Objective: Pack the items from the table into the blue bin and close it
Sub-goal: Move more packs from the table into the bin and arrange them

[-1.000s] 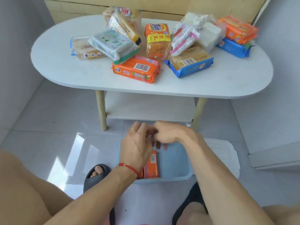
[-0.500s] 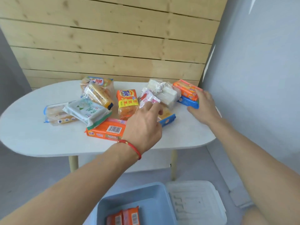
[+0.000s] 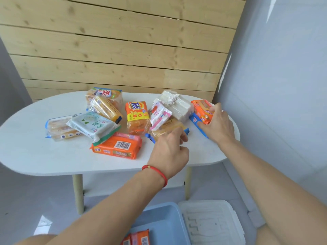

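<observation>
Several wrapped packs lie on the white oval table (image 3: pixel 35 152). My right hand (image 3: pixel 219 126) grips the orange soap pack (image 3: pixel 201 107) at the far right, thumb on top and fingers at its front; it is stacked on a blue pack (image 3: pixel 195 121). My left hand (image 3: pixel 170 151), red bracelet at the wrist, hovers with curled, spread fingers over the yellow pack with blue edges (image 3: pixel 164 129); its fingertips touch the pack but hold nothing. The blue bin (image 3: pixel 159 214) stands on the floor below, with orange packs (image 3: pixel 139 237) inside.
The bin's white lid (image 3: pixel 212 223) lies on the floor right of the bin. Also on the table are a Tide pack (image 3: pixel 137 115), a barcode-marked orange pack (image 3: pixel 117 146), a green-white pack (image 3: pixel 92 126), a white block bundle (image 3: pixel 177 106) and a pink-white pack (image 3: pixel 159 115). A wall stands close on the right.
Both hands rose from the bin to the table. My left hand came down from the pink-white pack to the yellow pack; my right hand closed around the orange pack.
</observation>
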A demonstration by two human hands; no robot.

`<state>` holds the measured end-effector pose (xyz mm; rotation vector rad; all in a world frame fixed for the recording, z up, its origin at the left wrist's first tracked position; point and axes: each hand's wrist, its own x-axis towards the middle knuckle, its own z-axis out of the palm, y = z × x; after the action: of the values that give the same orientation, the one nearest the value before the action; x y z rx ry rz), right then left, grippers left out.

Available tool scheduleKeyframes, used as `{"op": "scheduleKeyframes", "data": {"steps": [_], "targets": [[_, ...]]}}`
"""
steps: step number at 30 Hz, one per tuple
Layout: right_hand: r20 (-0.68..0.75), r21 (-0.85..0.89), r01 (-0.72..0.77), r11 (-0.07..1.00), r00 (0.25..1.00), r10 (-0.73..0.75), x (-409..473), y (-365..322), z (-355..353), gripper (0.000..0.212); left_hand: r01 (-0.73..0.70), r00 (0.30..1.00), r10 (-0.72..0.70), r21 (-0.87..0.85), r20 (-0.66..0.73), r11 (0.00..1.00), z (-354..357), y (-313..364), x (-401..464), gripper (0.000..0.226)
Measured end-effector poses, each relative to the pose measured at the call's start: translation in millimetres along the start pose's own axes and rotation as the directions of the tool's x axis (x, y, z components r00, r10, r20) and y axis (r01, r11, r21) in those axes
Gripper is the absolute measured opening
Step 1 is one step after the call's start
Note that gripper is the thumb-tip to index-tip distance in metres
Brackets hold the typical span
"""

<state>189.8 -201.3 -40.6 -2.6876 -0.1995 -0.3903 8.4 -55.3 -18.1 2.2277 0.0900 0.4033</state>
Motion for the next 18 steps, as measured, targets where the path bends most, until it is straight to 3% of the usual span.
{"op": "scheduleKeyframes", "data": {"steps": [3, 6, 8, 10, 13, 15, 18], "targets": [[-0.019, 0.092, -0.008, 0.996, 1.000, 0.009, -42, 7, -24, 0.056, 0.259, 0.962, -0.232, -0.214, 0.143, 0.942, 13, 8, -15, 0.017], [0.029, 0.344, -0.065, 0.937, 0.998, 0.059, -89, 7, -51, 0.043, 0.558, 0.827, -0.418, -0.455, 0.376, 0.694, 25, 16, -20, 0.026], [0.107, 0.518, -0.119, 0.847, 0.992, 0.074, -125, 3, -68, 0.033, 0.657, 0.754, -0.415, -0.573, 0.509, 0.490, 30, 23, -25, 0.045], [0.172, 0.605, -0.114, 0.788, 0.985, 0.011, -159, -3, -75, 0.031, 0.656, 0.753, -0.366, -0.660, 0.546, 0.367, 32, 26, -35, 0.055], [0.254, 0.670, -0.111, 0.734, 0.963, -0.086, -203, -8, -78, 0.031, 0.625, 0.777, -0.356, -0.702, 0.519, 0.341, 20, 13, -64, 0.042], [0.371, 0.675, -0.179, 0.716, 0.921, -0.119, -220, -7, -79, 0.025, 0.654, 0.755, -0.373, -0.666, 0.540, 0.359, 6, -5, -85, 0.034], [0.680, 0.661, -0.484, 0.574, 0.711, -0.183, -237, -2, -65, 0.030, 0.758, 0.650, -0.468, -0.548, 0.599, 0.353, -10, -47, -121, 0.028]]}}
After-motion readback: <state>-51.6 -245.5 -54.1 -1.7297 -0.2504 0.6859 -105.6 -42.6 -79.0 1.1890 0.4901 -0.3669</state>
